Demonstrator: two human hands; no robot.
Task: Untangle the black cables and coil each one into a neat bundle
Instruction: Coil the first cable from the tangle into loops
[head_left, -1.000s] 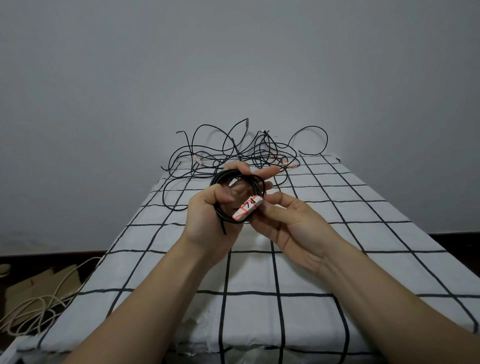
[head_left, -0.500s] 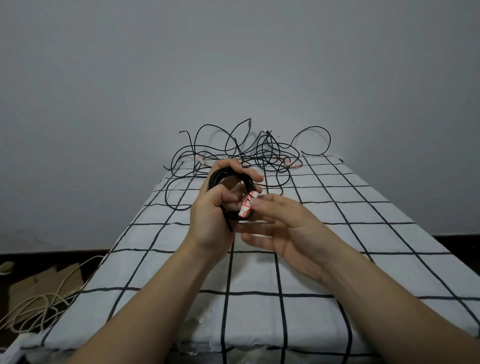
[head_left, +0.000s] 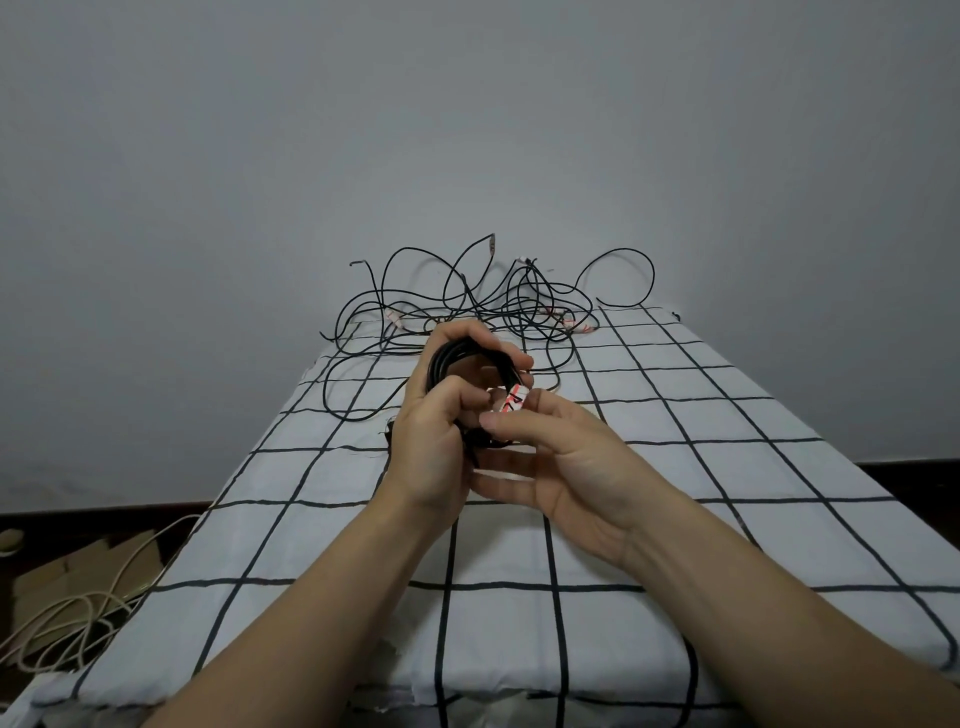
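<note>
Black coil (head_left: 442, 364), turned edge-on since earlier, was gripped by the left hand (head_left: 431, 441); its tagged end (head_left: 515, 401) was touched by the right hand (head_left: 571, 467), pinch unclear; bundle judged nearly finished.

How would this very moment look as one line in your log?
left hand: grips coiled black cable | right hand: touches its red-white tag, pinch unclear | tangled cables: far end of checked table

text: none I can read | white tag (head_left: 514, 400) on coiled cable (head_left: 440, 364): red marks, illegible to me
</note>
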